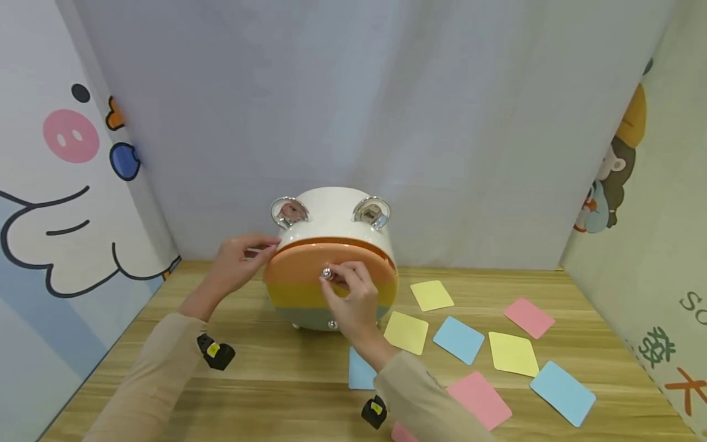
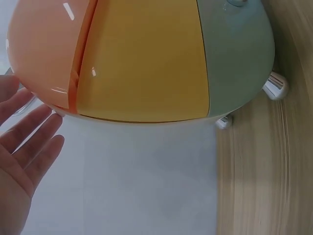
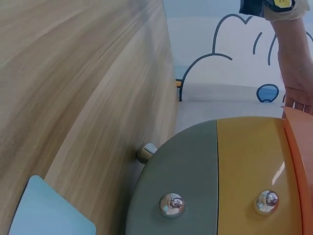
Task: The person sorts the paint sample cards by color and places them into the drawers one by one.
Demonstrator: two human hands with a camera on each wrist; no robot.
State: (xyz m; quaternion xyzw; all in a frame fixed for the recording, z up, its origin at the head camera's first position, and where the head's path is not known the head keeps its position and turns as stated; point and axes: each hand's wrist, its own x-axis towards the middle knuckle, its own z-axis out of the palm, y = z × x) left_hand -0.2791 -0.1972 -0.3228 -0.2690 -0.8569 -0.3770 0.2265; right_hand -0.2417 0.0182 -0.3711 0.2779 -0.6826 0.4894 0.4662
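A round white drawer box (image 1: 331, 212) with two chrome ears stands at the back of the wooden table (image 1: 265, 393). Its front has an orange drawer (image 1: 298, 270) on top, a yellow drawer (image 2: 142, 58) in the middle and a green drawer (image 2: 239, 54) below. The orange drawer sticks out a little from the others. My right hand (image 1: 334, 281) pinches the chrome knob (image 1: 327, 274) on the orange drawer. My left hand (image 1: 265, 247) rests with straight fingers against the box's upper left side, beside the orange drawer's edge (image 2: 73, 83). The lower two knobs (image 3: 171, 204) show in the right wrist view.
Several yellow, blue and pink cards (image 1: 458, 339) lie spread over the table to the right of the box, one blue card (image 1: 360, 371) under my right forearm. A white curtain hangs behind. Cartoon-printed walls close in the left (image 1: 61, 202) and right (image 1: 652, 202) sides.
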